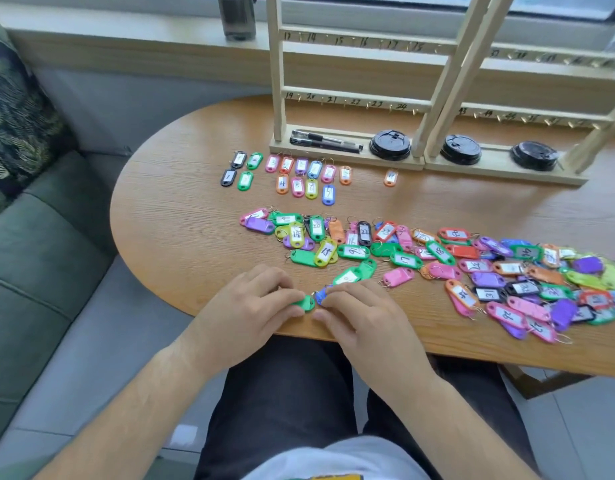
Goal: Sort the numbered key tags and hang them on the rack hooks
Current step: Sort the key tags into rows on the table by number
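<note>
My left hand [254, 306] pinches a green key tag [305, 302] at the table's near edge. Right beside it, my right hand [359, 313] pinches a blue key tag [321, 295]; the two tags touch between my fingertips. A long loose pile of coloured numbered tags [437, 261] spreads from the table's middle to the right. Farther back, several tags lie sorted in neat rows [299, 173], and a single orange tag [390, 177] lies apart. Two wooden racks [354, 102] with numbered brass hooks stand at the back; their hooks are bare.
The wooden table [181, 216] has a rounded left end. Two black pens [325, 142] and three black cup lids [390, 144] lie on the racks' bases. A dark bottle [237, 17] stands on the window sill. A grey sofa with a patterned cushion [18, 112] is at left.
</note>
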